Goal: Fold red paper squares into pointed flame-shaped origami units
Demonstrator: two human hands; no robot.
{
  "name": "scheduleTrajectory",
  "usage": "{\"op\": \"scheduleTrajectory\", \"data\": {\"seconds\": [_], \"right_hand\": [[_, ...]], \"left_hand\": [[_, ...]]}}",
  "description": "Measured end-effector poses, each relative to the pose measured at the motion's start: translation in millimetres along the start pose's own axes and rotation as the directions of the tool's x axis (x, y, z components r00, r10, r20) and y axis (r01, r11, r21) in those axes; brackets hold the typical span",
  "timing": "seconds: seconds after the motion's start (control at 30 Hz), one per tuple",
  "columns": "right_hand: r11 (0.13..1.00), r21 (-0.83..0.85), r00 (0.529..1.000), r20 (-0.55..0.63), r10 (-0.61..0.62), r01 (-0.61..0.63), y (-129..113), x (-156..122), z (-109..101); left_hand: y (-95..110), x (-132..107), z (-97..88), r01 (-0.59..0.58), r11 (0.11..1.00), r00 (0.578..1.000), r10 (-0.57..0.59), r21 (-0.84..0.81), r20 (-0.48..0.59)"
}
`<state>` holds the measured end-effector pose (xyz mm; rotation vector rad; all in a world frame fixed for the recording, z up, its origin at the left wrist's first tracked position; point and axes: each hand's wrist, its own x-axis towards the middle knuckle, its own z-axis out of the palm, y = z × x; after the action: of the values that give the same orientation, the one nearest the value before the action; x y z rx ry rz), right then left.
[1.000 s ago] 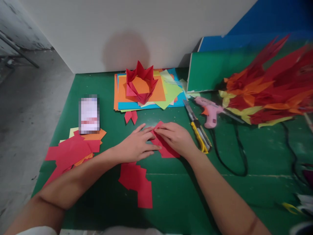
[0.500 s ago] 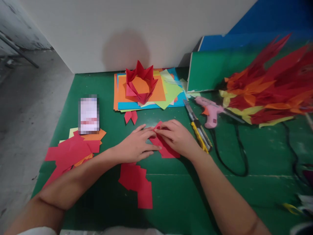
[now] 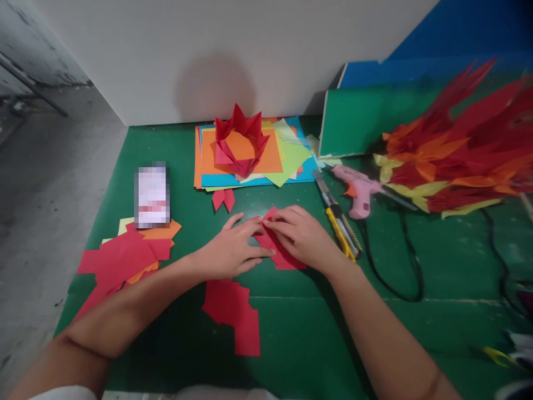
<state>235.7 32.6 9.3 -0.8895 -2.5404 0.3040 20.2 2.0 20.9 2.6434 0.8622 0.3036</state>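
A piece of red paper (image 3: 287, 259), partly folded, lies on the green table between my two hands. My left hand (image 3: 235, 247) holds it down from the left, fingertips on its upper part and thumb at its lower left edge. From the right, my right hand (image 3: 303, 236) pinches its upper part; the fold itself is largely hidden by fingers. Below my left hand several red paper pieces (image 3: 231, 305) overlap. A small folded red piece (image 3: 224, 200) with two points lies just above my hands.
Behind, a red folded paper ring (image 3: 220, 147) sits on coloured sheets (image 3: 206, 161). At left are a phone (image 3: 152, 194) and paper scraps (image 3: 120, 258). To the right lie a yellow cutter (image 3: 339, 228), a corded pink glue gun (image 3: 358, 191) and a flame-coloured paper model (image 3: 458, 150).
Hardly anything differs. Both hands stay on the red paper, with only a slight shift of a left finger.
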Motion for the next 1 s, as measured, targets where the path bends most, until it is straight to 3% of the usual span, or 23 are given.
{"op": "scheduleTrajectory", "data": {"seconds": [1.0], "right_hand": [[0.995, -0.101, 0.999, -0.046, 0.014, -0.018, 0.5, 0.1, -4.8]], "left_hand": [[1.3, 2.3, -6.2, 0.010, 1.000, 1.000, -0.010, -0.011, 0.018]]}}
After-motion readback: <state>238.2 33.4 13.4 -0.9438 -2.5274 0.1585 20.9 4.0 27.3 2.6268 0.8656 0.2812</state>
